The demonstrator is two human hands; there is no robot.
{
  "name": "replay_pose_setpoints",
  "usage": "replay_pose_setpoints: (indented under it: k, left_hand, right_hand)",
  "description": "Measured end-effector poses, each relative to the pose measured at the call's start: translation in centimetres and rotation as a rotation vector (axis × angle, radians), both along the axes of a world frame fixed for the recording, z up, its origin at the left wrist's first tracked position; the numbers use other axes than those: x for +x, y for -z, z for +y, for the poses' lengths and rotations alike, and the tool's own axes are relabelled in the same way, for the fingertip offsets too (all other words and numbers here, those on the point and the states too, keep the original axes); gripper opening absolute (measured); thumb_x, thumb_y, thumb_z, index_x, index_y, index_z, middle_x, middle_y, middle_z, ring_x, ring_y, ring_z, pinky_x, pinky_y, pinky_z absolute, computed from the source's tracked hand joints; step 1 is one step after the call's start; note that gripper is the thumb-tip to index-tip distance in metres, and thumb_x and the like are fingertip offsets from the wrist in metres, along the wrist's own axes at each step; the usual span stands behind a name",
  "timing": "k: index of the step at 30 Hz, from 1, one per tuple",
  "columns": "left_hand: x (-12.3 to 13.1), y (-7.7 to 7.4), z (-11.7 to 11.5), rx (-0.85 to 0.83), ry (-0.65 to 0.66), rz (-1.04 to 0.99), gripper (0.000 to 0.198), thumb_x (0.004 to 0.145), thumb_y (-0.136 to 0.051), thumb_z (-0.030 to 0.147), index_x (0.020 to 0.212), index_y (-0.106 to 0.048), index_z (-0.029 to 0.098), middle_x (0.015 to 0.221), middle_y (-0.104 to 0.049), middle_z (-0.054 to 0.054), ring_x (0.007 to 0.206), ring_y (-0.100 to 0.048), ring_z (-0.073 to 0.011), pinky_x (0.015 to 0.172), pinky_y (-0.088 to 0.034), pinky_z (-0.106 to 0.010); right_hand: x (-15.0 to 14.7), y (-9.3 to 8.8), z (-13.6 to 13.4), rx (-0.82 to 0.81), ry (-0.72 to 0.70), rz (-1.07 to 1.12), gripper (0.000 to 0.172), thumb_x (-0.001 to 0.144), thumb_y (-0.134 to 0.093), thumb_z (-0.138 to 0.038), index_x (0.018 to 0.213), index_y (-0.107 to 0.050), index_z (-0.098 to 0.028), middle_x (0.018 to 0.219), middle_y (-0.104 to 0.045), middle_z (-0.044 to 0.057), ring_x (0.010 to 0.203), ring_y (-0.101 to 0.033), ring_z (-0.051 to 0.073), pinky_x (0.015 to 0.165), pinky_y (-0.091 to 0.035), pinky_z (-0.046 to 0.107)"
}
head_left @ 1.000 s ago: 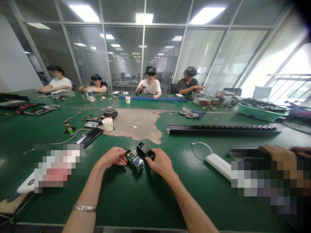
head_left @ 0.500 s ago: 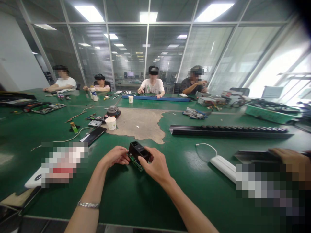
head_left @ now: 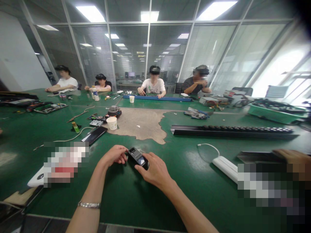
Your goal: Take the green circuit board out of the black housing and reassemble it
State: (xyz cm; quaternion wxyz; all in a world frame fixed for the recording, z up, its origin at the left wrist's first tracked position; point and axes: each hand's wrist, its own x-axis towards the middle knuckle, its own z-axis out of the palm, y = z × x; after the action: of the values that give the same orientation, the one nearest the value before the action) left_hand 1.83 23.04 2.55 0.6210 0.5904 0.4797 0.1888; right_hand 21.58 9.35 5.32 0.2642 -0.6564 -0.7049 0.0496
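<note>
A small black electronic device (head_left: 136, 156) with a little screen and a row of slots is tilted up just over the table in front of me. My right hand (head_left: 155, 168) is closed around its near right end, thumb on the close side and fingers over the far side. My left hand (head_left: 117, 156) has its fingers curled at the device's upper left corner, the fingertips touching its edge. The underside of the device is hidden. A silver bracelet (head_left: 89, 205) circles my left wrist.
A black phone (head_left: 94, 135), a paper cup (head_left: 111, 123) and loose electronic parts lie beyond my left hand. On the right are a long black rail (head_left: 230, 131), a white power strip (head_left: 225, 169) and a co-worker's hand (head_left: 295, 158). Several people sit across the green table (head_left: 194, 200).
The black device has been turned so its screen face shows, and the green circuit board seen on its side is out of sight. Both hands stay around the same spot.
</note>
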Motion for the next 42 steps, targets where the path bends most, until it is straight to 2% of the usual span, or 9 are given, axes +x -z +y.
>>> replay_pose_setpoints:
  k: [5, 9, 16, 24, 28, 33, 39, 42]
  left_hand:
    - [0.2, 0.0, -0.1, -0.019, -0.018, 0.035, 0.040, 0.074, -0.063, 0.050, 0.089, -0.059, 0.014, 0.061, -0.067, -0.006, 0.048, -0.063, -0.0136, 0.041, -0.037, -0.017]
    - [0.5, -0.1, -0.4, -0.032, -0.013, 0.028, 0.043, 0.072, -0.065, 0.055, 0.084, -0.058, 0.014, 0.067, -0.069, -0.008, 0.055, -0.067, -0.0171, 0.045, -0.042, -0.019]
    - [0.7, -0.1, -0.5, -0.052, -0.004, 0.003, 0.041, 0.075, -0.063, 0.052, 0.091, -0.058, 0.014, 0.067, -0.069, -0.008, 0.056, -0.068, -0.0169, 0.047, -0.044, -0.019]
    - [0.5, -1.1, -1.0, -0.068, -0.008, -0.044, 0.039, 0.073, -0.066, 0.047, 0.091, -0.058, 0.014, 0.068, -0.070, -0.008, 0.057, -0.068, -0.0173, 0.048, -0.045, -0.019]
    - [0.5, -1.0, -0.9, -0.079, 0.000, -0.043, 0.040, 0.075, -0.065, 0.047, 0.095, -0.058, 0.014, 0.069, -0.070, -0.009, 0.056, -0.068, -0.0174, 0.047, -0.045, -0.020]
    - [0.7, -1.0, -0.9, -0.096, 0.006, -0.023, 0.036, 0.080, -0.062, 0.044, 0.098, -0.056, 0.014, 0.072, -0.071, -0.010, 0.058, -0.068, -0.0178, 0.046, -0.045, -0.019]
    - [0.5, -0.8, -1.1, -0.120, 0.058, -0.038, 0.039, 0.078, -0.064, 0.049, 0.093, -0.057, 0.013, 0.073, -0.071, -0.012, 0.058, -0.069, -0.0175, 0.046, -0.045, -0.019]
    - [0.3, -0.7, -1.1, -0.136, 0.083, -0.056, 0.039, 0.078, -0.064, 0.050, 0.090, -0.056, 0.013, 0.074, -0.071, -0.012, 0.060, -0.069, -0.0185, 0.047, -0.047, -0.019]
  right_hand:
    - [-0.7, 0.6, 0.1, -0.001, 0.071, -0.044, 0.029, 0.081, -0.058, -0.044, 0.098, -0.063, -0.021, 0.088, -0.062, 0.006, 0.080, -0.060, 0.021, 0.073, -0.042, 0.029]
    - [-0.8, 1.0, 0.1, 0.006, 0.070, -0.011, 0.027, 0.080, -0.059, -0.043, 0.096, -0.062, -0.021, 0.086, -0.063, 0.006, 0.082, -0.061, 0.020, 0.074, -0.042, 0.029]
    - [-0.7, 1.0, 0.1, 0.033, 0.074, 0.021, 0.026, 0.080, -0.058, -0.044, 0.092, -0.062, -0.021, 0.084, -0.063, 0.005, 0.079, -0.060, 0.020, 0.071, -0.043, 0.029]
    - [-0.3, -0.6, 0.0, 0.242, 0.024, 0.208, 0.031, 0.082, -0.056, -0.038, 0.106, -0.060, -0.020, 0.094, -0.064, 0.006, 0.080, -0.058, 0.018, 0.075, -0.044, 0.029]
    - [1.3, -0.9, 0.8, 0.300, 0.119, 0.251, 0.031, 0.083, -0.054, -0.039, 0.107, -0.060, -0.019, 0.095, -0.064, 0.006, 0.078, -0.058, 0.018, 0.074, -0.044, 0.029]
    - [3.2, 0.3, 2.0, 0.142, 0.250, 0.174, 0.029, 0.080, -0.057, -0.041, 0.099, -0.064, -0.020, 0.091, -0.066, 0.005, 0.083, -0.060, 0.020, 0.075, -0.043, 0.030]
    - [3.1, 1.4, 1.9, -0.047, 0.269, 0.025, 0.029, 0.080, -0.057, -0.043, 0.096, -0.064, -0.020, 0.090, -0.064, 0.007, 0.088, -0.060, 0.022, 0.077, -0.042, 0.031]
    - [3.1, 1.5, 1.7, -0.065, 0.263, -0.023, 0.040, 0.078, -0.059, -0.048, 0.106, -0.061, -0.020, 0.097, -0.062, 0.009, 0.091, -0.060, 0.023, 0.078, -0.042, 0.032]
